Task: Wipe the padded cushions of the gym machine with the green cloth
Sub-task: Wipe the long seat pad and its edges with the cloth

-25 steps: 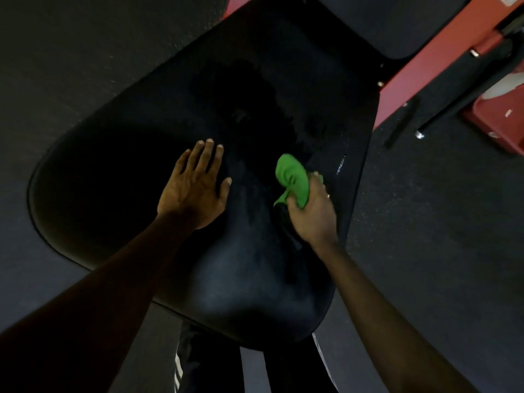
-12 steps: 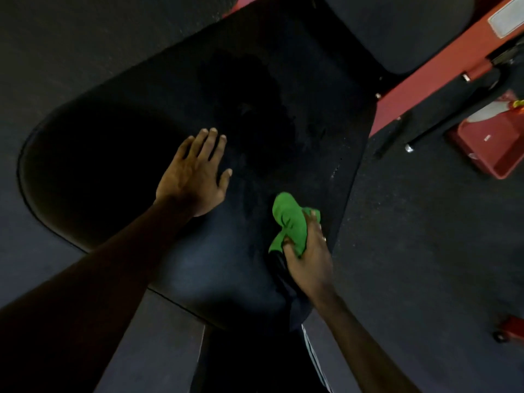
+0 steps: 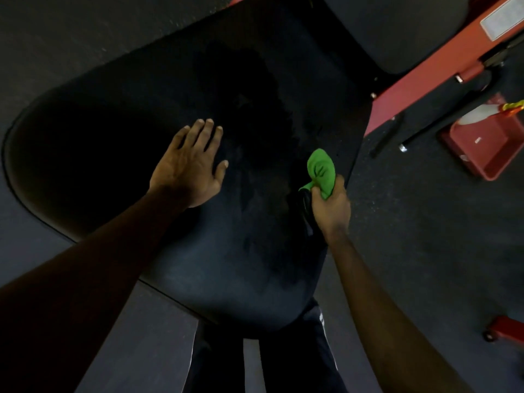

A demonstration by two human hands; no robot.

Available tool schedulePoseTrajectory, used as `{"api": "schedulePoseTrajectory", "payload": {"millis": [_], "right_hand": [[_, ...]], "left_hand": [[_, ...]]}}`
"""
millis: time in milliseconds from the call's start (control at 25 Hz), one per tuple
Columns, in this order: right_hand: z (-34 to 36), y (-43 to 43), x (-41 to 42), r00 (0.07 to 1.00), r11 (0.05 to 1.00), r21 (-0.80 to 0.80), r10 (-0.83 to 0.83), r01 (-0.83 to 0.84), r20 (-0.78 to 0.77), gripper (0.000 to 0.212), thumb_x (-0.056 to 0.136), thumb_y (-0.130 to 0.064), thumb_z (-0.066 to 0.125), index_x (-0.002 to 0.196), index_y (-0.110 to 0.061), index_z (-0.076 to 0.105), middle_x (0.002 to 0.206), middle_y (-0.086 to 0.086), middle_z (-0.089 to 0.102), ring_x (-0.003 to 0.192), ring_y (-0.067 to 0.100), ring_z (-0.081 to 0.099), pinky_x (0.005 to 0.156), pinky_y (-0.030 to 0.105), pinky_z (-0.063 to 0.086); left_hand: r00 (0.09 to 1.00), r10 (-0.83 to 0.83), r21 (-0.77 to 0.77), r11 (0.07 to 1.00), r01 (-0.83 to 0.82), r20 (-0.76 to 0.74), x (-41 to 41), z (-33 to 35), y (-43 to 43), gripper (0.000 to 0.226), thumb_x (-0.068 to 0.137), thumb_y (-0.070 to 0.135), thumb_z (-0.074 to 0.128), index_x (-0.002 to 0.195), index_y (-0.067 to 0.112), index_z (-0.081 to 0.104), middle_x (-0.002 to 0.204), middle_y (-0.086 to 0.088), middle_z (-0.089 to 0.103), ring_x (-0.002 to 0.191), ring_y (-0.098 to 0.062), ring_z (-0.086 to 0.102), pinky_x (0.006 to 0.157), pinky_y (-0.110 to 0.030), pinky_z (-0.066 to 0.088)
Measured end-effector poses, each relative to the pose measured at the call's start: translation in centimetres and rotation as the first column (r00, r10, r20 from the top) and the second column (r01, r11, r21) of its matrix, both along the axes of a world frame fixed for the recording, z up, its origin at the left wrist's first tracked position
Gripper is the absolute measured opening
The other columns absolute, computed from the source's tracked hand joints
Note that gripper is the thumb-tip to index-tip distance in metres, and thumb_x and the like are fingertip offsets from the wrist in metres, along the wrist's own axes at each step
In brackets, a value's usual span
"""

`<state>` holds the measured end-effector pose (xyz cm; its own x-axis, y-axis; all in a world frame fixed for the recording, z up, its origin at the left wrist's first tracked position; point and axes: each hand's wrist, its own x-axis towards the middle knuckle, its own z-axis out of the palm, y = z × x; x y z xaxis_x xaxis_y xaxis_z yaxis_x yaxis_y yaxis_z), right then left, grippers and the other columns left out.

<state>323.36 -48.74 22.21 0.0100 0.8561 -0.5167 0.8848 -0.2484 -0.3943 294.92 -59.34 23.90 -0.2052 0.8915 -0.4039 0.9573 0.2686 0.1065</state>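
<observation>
A wide black padded cushion (image 3: 119, 131) of the gym machine fills the middle of the view, with damp-looking streaks near its centre. My left hand (image 3: 190, 163) lies flat on it, fingers straight and together. My right hand (image 3: 330, 207) grips a bunched green cloth (image 3: 320, 170) near the cushion's right edge; the cloth's free end pokes up and away from me. A second dark pad (image 3: 402, 29) sits at the top right.
The machine's red frame (image 3: 425, 72) runs diagonally at upper right, with black bars beside it. A red tray (image 3: 487, 143) and a small red part (image 3: 504, 327) lie on the dark rubber floor (image 3: 425, 236). My legs (image 3: 269, 364) stand below the cushion.
My right hand drew the cloth toward me along the cushion's right side, then pushed it back away. My left hand stayed flat on the pad.
</observation>
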Motion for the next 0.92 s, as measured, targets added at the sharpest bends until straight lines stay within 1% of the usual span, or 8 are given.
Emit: {"api": "schedulePoseTrajectory", "payload": {"millis": [120, 240, 440, 520, 640, 720, 800, 920], "right_hand": [[2.6, -6.0, -0.6, 0.983, 0.983, -0.062, 0.166, -0.171, -0.084, 0.063, 0.089, -0.029, 0.064, 0.147, -0.021, 0.041, 0.146, 0.008, 0.054, 0.131, 0.030, 0.053, 0.103, 0.039, 0.046], [3.5, -8.0, 0.2, 0.925, 0.944, -0.013, 0.321, -0.330, -0.202, 0.068, 0.088, -0.030, 0.064, 0.151, -0.020, 0.040, 0.156, 0.005, 0.044, 0.145, 0.024, 0.040, 0.118, 0.038, 0.036], [-1.5, 1.3, -0.6, 0.977, 0.980, 0.042, 0.199, -0.196, -0.082, 0.049, 0.092, -0.028, 0.067, 0.135, -0.011, 0.051, 0.131, 0.015, 0.063, 0.118, 0.036, 0.060, 0.094, 0.039, 0.048], [-3.2, 4.4, -1.1, 0.988, 0.989, 0.061, 0.135, -0.131, -0.073, 0.033, 0.091, -0.030, 0.064, 0.118, -0.015, 0.054, 0.116, 0.011, 0.066, 0.107, 0.036, 0.064, 0.080, 0.036, 0.046], [-3.9, 5.8, -1.0, 0.994, 0.997, 0.021, 0.077, -0.076, -0.073, 0.034, 0.090, -0.036, 0.060, 0.116, -0.017, 0.051, 0.113, 0.007, 0.064, 0.105, 0.033, 0.063, 0.079, 0.033, 0.043], [-3.1, 3.1, -0.2, 0.981, 0.988, -0.021, 0.151, -0.155, -0.121, 0.052, 0.088, -0.046, 0.055, 0.130, -0.016, 0.046, 0.128, 0.009, 0.060, 0.119, 0.033, 0.060, 0.092, 0.039, 0.048], [-0.8, -1.7, 0.8, 0.918, 0.935, -0.043, 0.337, -0.353, -0.208, 0.070, 0.091, -0.051, 0.053, 0.149, -0.016, 0.035, 0.152, 0.010, 0.047, 0.142, 0.029, 0.043, 0.116, 0.039, 0.037], [0.9, -3.9, 2.8, 0.797, 0.849, 0.061, 0.515, -0.525, -0.314, 0.071, 0.095, -0.047, 0.057, 0.152, -0.011, 0.036, 0.158, 0.009, 0.041, 0.150, 0.024, 0.031, 0.123, 0.034, 0.025]], "left_hand": [[1.000, 0.006, -0.002, 1.000, -0.006, -0.004, 0.1, 0.1, 0.0, 0.072, 0.100, 0.048, 0.033, 0.158, 0.006, 0.023, 0.164, -0.017, 0.024, 0.152, -0.030, 0.019, 0.125, -0.045, 0.016], [1.000, 0.024, 0.009, 1.000, -0.024, 0.014, 0.3, 0.3, 0.0, 0.069, 0.100, 0.045, 0.036, 0.156, 0.005, 0.028, 0.162, -0.018, 0.026, 0.152, -0.031, 0.022, 0.124, -0.044, 0.017], [0.992, 0.119, 0.118, 0.985, -0.124, 0.046, 1.7, 1.6, -0.6, 0.060, 0.096, 0.037, 0.037, 0.141, -0.001, 0.050, 0.151, -0.021, 0.045, 0.145, -0.034, 0.036, 0.121, -0.045, 0.024], [0.976, 0.213, 0.073, 0.974, -0.215, 0.034, 3.3, 2.1, -1.3, 0.063, 0.098, 0.037, 0.036, 0.147, -0.002, 0.044, 0.154, -0.022, 0.041, 0.147, -0.035, 0.032, 0.122, -0.045, 0.021], [0.964, 0.263, -0.019, 0.964, -0.264, -0.035, 5.1, 2.1, -2.0, 0.068, 0.101, 0.040, 0.024, 0.156, -0.001, 0.025, 0.163, -0.021, 0.025, 0.153, -0.033, 0.018, 0.126, -0.045, 0.013], [0.964, 0.259, -0.045, 0.964, -0.262, -0.068, 5.3, 1.9, -1.9, 0.069, 0.102, 0.041, 0.018, 0.158, 0.000, 0.019, 0.165, -0.019, 0.018, 0.154, -0.031, 0.013, 0.126, -0.044, 0.010], [0.963, 0.258, -0.056, 0.963, -0.262, -0.082, 5.2, 2.0, -1.7, 0.070, 0.102, 0.042, 0.016, 0.158, 0.001, 0.016, 0.166, -0.018, 0.015, 0.155, -0.030, 0.011, 0.126, -0.043, 0.009], [0.962, 0.250, -0.078, 0.963, -0.259, -0.106, 5.3, 2.2, -1.5, 0.071, 0.101, 0.043, 0.017, 0.159, 0.003, 0.014, 0.167, -0.017, 0.012, 0.155, -0.029, 0.009, 0.126, -0.043, 0.009]]}}
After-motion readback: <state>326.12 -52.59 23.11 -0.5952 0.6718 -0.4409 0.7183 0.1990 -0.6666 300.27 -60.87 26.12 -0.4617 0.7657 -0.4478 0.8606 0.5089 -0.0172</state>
